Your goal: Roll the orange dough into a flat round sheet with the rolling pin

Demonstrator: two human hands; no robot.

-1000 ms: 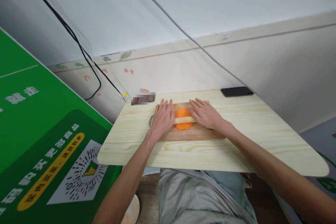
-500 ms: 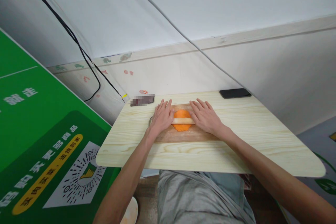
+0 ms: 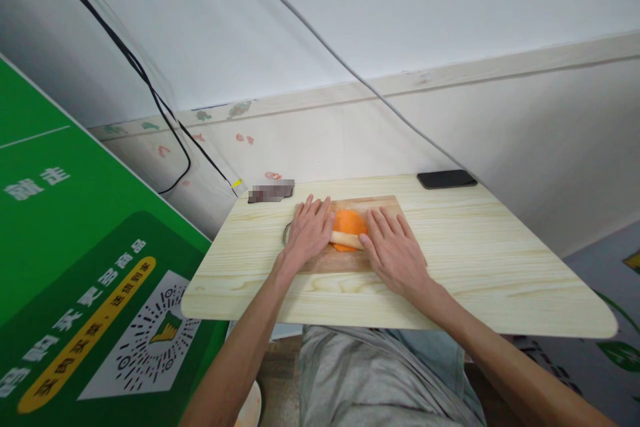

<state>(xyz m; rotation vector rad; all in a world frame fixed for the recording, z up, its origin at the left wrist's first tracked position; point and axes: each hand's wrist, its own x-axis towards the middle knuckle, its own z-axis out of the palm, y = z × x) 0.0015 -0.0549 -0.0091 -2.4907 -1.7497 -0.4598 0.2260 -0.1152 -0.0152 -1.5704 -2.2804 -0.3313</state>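
A flat sheet of orange dough (image 3: 349,221) lies on a wooden board (image 3: 345,263). Across the dough runs a pale wooden rolling pin (image 3: 346,238), slightly slanted, its right side nearer to me. My left hand (image 3: 311,230) rests flat over the pin's left end, fingers stretched forward. Over the right end lies my right hand (image 3: 395,245), also flat with extended fingers, its thumb beside the dough. Both palms hide the ends of the pin. A metal ring or handle (image 3: 285,233) shows at the board's left edge, partly covered by my left hand.
The pale wood-grain table (image 3: 480,260) stands against a white wall. A black phone (image 3: 447,179) lies at its back right, a pixelated dark object (image 3: 271,191) at its back left. Black cables (image 3: 145,80) hang on the left, beside a green printed panel (image 3: 100,227).
The rolling pin has moved toward me and tilted, its right end nearer. My right hand has drawn back with it; the left has shifted only slightly. More dough shows beyond the pin.
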